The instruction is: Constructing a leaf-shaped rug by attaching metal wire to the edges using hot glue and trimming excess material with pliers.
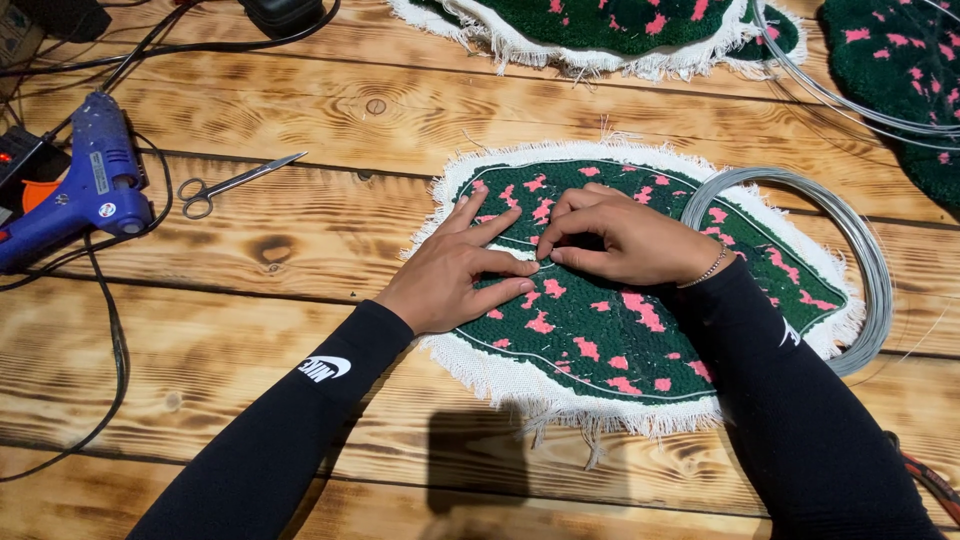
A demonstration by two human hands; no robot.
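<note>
I am watching both hands pressing on a green tufted piece (640, 330) with pink flecks and a white fringed border, lying at the middle of the wooden desk (300, 420). The left hand (450, 275) is lying flat, fingers spread — grasping nothing. The right hand (630, 240) is curling its fingers and pinching at the pile near the left fingertips. A wire coil (860, 250) is resting right of it — scissors (235, 183) and a blue glue gun (85, 185) are lying far left.
</note>
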